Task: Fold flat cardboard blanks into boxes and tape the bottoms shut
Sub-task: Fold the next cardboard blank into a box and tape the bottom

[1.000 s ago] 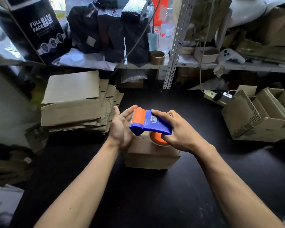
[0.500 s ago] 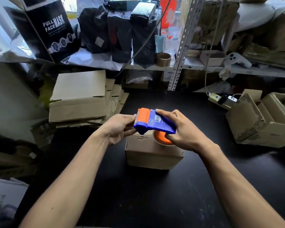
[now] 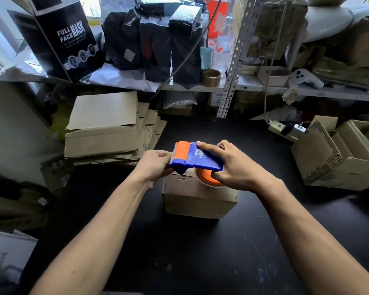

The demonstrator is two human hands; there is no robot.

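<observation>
While both forearms reach forward over the black counter [image 3: 179, 252], the right hand [image 3: 234, 165] grips a blue and orange tape dispenser [image 3: 197, 159] from above, fingers curled over its blue body and the thumb side wrapped beneath, next to the orange-cored tape roll [image 3: 209, 179] mounted on its underside. The left hand [image 3: 156, 167] meets the dispenser's orange cutter end, its fingers curled and pinching at the serrated edge; whether a tape end lies between the fingertips cannot be told. Directly beneath both hands stands a small closed cardboard box [image 3: 198, 199], its top face partly hidden by the dispenser, and whether the dispenser touches the box cannot be told. Beyond the left hand lies a stack of flat cardboard blanks [image 3: 107, 128], the uppermost one partly folded. Well to the right of the right hand sit several open, already formed boxes [image 3: 341, 154], leaning against one another, with a power strip [image 3: 283, 129] just beyond them. Farther out, past both hands, a metal shelf [image 3: 254, 87] carries a black box printed "FULL FACE MASK" [image 3: 70, 39], black bags [image 3: 158, 43], an empty brown tape core [image 3: 211, 77] and a white game controller [image 3: 305, 78].
</observation>
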